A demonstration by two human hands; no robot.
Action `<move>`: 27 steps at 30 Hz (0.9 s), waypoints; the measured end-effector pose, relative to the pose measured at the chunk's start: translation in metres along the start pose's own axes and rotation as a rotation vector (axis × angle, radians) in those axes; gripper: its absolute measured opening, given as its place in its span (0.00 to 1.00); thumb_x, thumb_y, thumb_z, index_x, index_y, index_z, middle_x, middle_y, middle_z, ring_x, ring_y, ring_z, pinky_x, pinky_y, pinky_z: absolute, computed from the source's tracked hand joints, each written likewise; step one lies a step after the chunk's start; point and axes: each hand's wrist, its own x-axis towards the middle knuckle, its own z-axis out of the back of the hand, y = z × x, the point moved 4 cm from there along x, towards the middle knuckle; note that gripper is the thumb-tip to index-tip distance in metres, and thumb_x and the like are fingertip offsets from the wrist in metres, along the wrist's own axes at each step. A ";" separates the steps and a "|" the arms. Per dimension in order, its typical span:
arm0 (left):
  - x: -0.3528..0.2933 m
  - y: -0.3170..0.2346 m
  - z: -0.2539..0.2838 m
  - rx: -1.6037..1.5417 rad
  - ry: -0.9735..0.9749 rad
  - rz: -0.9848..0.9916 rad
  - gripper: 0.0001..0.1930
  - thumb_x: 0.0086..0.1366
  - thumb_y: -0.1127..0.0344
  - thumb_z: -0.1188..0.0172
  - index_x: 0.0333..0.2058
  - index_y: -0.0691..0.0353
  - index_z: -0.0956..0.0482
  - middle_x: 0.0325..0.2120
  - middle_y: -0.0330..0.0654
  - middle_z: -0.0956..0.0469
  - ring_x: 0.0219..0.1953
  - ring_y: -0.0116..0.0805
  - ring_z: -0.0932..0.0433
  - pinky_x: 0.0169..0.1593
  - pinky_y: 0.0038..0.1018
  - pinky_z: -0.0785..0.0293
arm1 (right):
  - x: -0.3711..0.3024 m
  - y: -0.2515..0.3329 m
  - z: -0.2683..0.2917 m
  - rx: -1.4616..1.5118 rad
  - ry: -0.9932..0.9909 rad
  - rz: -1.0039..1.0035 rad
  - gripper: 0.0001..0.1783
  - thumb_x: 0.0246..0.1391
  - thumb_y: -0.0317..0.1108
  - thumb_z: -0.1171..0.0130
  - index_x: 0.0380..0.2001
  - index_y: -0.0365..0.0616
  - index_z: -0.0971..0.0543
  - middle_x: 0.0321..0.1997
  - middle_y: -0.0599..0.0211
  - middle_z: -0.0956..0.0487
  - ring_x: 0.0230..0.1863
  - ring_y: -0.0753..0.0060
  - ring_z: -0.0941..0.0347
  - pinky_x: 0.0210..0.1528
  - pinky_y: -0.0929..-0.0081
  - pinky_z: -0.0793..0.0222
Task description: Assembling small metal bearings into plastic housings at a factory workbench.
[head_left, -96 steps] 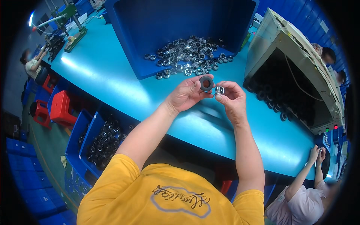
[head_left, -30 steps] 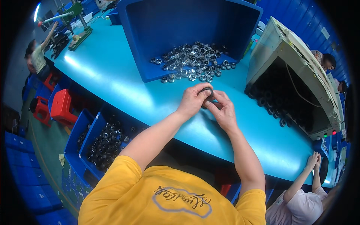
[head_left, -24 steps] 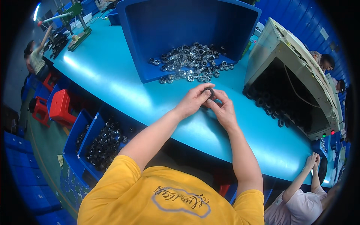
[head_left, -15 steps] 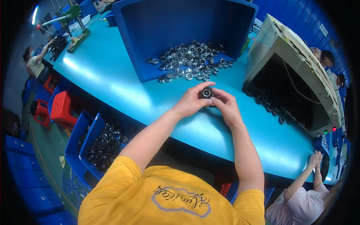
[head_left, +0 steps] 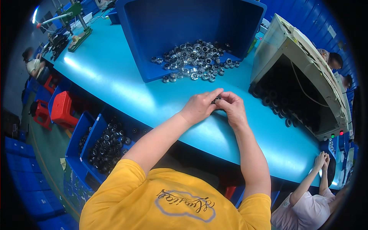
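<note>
At eight o'clock from the hands, a blue bin (head_left: 91, 134) holds dark wheels (head_left: 105, 151); at eleven, a blue crate (head_left: 184, 23) holds clear wheels (head_left: 195, 57). The left hand (head_left: 198, 107) has its fingers closed around a small dark part (head_left: 216, 100), mostly hidden; the right hand (head_left: 234, 109) pinches it too. At three o'clock lie black rings (head_left: 281, 112). The step seems to be working this part between the fingers; the next move probably calls for even thumb pressure.

We see a long turquoise desk (head_left: 100, 74) running from far left to near right, white glare streaking its top. At left, red stools (head_left: 63, 109) stand on a green floor (head_left: 45, 143), and a grey wall (head_left: 17, 82) shows beyond. A bright lamp (head_left: 35, 15) glows far left; a ridged blue wall (head_left: 306, 19) rises far right.
</note>
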 end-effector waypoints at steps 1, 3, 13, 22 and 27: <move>-0.001 -0.001 -0.001 0.054 0.002 -0.011 0.31 0.58 0.74 0.31 0.61 0.57 0.26 0.47 0.50 0.17 0.43 0.47 0.14 0.44 0.37 0.17 | -0.001 0.001 -0.001 0.005 -0.002 -0.005 0.16 0.51 0.24 0.33 0.45 0.34 0.19 0.40 0.61 0.16 0.41 0.72 0.19 0.48 0.73 0.23; 0.000 -0.002 0.001 0.038 -0.009 0.006 0.31 0.58 0.74 0.30 0.61 0.57 0.26 0.45 0.50 0.16 0.41 0.46 0.14 0.44 0.36 0.17 | -0.002 0.002 -0.003 0.022 -0.006 -0.018 0.17 0.51 0.24 0.33 0.45 0.34 0.19 0.40 0.61 0.16 0.41 0.72 0.19 0.48 0.73 0.23; 0.003 0.003 0.001 -0.187 0.014 0.149 0.28 0.60 0.71 0.32 0.60 0.56 0.27 0.37 0.53 0.15 0.37 0.54 0.15 0.40 0.41 0.19 | -0.004 0.011 -0.011 0.010 -0.016 -0.045 0.18 0.52 0.29 0.27 0.45 0.35 0.19 0.40 0.63 0.17 0.40 0.74 0.21 0.46 0.74 0.25; 0.000 0.004 -0.001 0.015 -0.076 -0.010 0.26 0.57 0.75 0.32 0.56 0.56 0.22 0.37 0.51 0.15 0.34 0.46 0.14 0.38 0.34 0.17 | -0.004 0.007 -0.013 0.008 -0.049 0.031 0.15 0.50 0.28 0.25 0.40 0.38 0.19 0.39 0.65 0.16 0.39 0.75 0.21 0.44 0.76 0.24; 0.003 0.005 -0.002 -0.252 -0.091 0.129 0.23 0.57 0.76 0.33 0.53 0.56 0.19 0.37 0.43 0.13 0.33 0.31 0.14 0.38 0.29 0.17 | -0.003 0.008 -0.015 0.135 0.014 -0.027 0.14 0.53 0.29 0.26 0.40 0.39 0.20 0.38 0.64 0.16 0.38 0.74 0.19 0.41 0.76 0.22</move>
